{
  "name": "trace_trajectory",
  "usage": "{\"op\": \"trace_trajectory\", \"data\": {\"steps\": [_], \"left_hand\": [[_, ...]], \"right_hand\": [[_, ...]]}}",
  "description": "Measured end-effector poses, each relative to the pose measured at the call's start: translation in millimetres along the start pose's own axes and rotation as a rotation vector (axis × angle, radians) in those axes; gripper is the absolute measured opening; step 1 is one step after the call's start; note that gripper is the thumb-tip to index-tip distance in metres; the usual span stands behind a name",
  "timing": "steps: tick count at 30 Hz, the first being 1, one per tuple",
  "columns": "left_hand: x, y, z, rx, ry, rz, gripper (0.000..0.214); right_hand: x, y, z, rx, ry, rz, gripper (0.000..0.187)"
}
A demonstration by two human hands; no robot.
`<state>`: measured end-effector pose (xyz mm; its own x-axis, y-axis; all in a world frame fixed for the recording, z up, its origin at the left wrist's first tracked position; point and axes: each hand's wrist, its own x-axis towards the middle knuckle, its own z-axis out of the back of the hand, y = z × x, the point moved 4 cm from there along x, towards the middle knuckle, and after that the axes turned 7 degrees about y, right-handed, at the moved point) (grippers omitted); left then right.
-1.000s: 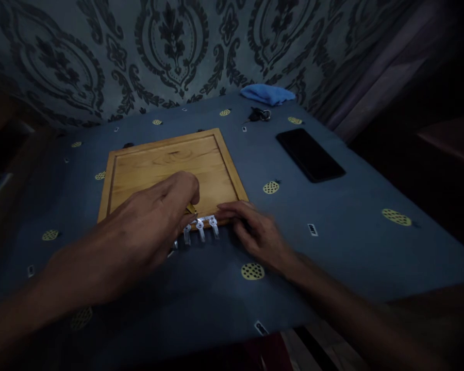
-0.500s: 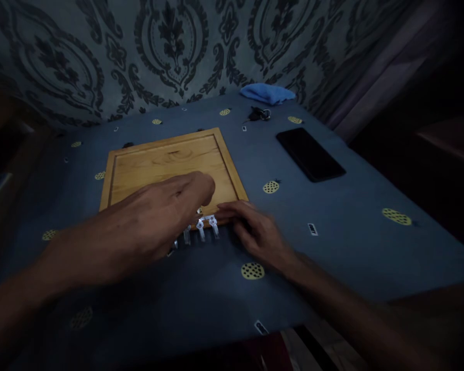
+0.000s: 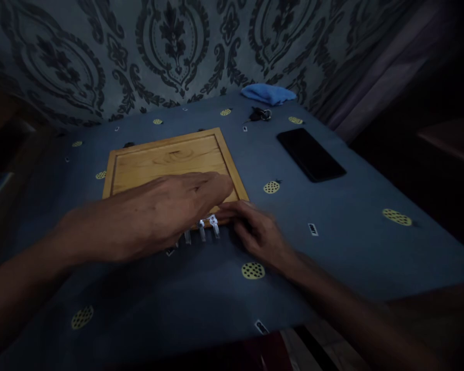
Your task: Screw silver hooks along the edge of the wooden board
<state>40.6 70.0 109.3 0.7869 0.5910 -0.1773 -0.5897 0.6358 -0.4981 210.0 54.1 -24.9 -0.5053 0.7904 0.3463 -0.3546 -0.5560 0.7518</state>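
A framed wooden board (image 3: 170, 162) lies on the table, with a row of several small silver hook-like pieces (image 3: 214, 226) along its near edge. My left hand (image 3: 158, 214) is over the board's near part, fingers closed and pointing down towards that row. Whatever its fingertips hold is hidden behind the hand, which also covers the left part of the row. At the near right corner, my right hand (image 3: 255, 229) is closed on the board's edge, its fingertips beside the rightmost silver piece.
A dark blue cloth with yellow pineapple prints (image 3: 351, 242) covers the table. On the right lies a black phone (image 3: 311, 154). Behind it are keys on a ring (image 3: 260, 114) and a folded blue cloth (image 3: 268, 94). A patterned curtain or wall (image 3: 170, 46) borders the far side.
My left hand has shifted right along the board's near edge, nearer to my right hand, and covers more of the silver pieces. My right hand and the board stay in place.
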Motion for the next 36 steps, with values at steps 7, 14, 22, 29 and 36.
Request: {"op": "trace_trajectory", "data": {"steps": [7, 14, 22, 29, 36], "left_hand": [[2, -6, 5.7, -0.005, 0.106, 0.041, 0.019], [-2, -2, 1.6, 0.014, 0.023, 0.044, 0.014], [-8, 6, -4.3, 0.1, -0.025, 0.137, 0.005], [-11, 9, -7.3, 0.106, -0.115, 0.145, 0.009], [-11, 6, -8.8, 0.056, -0.109, 0.125, 0.01]], "right_hand": [[-1, -2, -1, -0.006, -0.005, 0.009, 0.045], [-2, -4, -1, -0.001, 0.001, -0.007, 0.045], [0, -2, 0, 0.014, 0.013, -0.006, 0.047], [0, -4, -1, 0.0, -0.003, -0.021, 0.044], [0, -3, -1, 0.011, -0.004, -0.004, 0.045]]}}
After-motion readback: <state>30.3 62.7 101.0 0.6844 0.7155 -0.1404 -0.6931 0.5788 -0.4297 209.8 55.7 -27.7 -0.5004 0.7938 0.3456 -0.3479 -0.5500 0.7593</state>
